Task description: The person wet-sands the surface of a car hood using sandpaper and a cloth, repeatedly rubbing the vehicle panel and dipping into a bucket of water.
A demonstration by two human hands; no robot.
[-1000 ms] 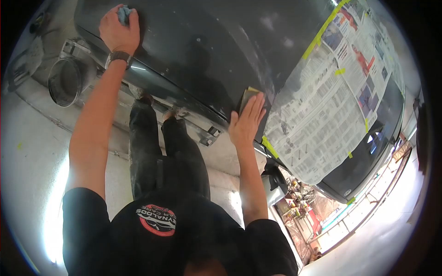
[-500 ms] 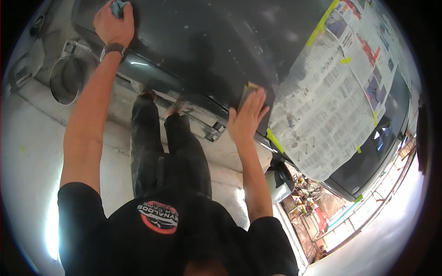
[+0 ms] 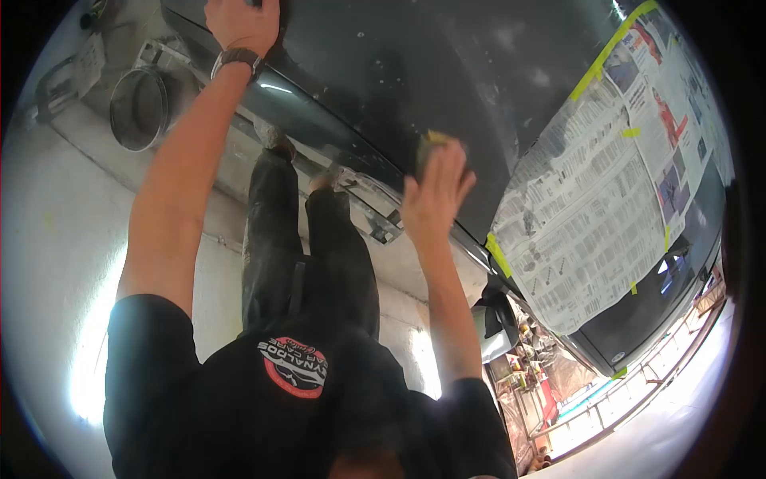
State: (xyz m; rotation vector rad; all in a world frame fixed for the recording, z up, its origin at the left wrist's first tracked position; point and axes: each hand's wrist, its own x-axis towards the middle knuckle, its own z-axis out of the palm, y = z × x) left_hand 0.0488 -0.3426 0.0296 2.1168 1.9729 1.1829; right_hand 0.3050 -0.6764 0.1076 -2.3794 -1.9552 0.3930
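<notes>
My right hand (image 3: 435,191) lies with its fingers stretched over a grey sanding block (image 3: 432,142) with a yellowish edge. It presses the block flat against the dark grey car panel (image 3: 383,72), near the lower edge; hand and block are a little blurred. My left hand (image 3: 243,24), with a dark watch (image 3: 238,58) at the wrist, is on the same panel at the top left. Its fingers are curled and partly cut off by the top of the view. The light-blue cloth that showed in it earlier is almost wholly hidden now.
Newspaper sheets (image 3: 586,223) held by yellow-green masking tape (image 3: 499,255) cover the glass to the right. A side mirror (image 3: 496,319) juts out below them. A dark round bucket (image 3: 139,109) stands at left on the pale floor (image 3: 72,223). Cluttered shelves (image 3: 527,359) are at lower right.
The view has shifted, so the car and both arms appear further right. My right hand has slid along the panel with the block. My left hand is now nearer the top edge.
</notes>
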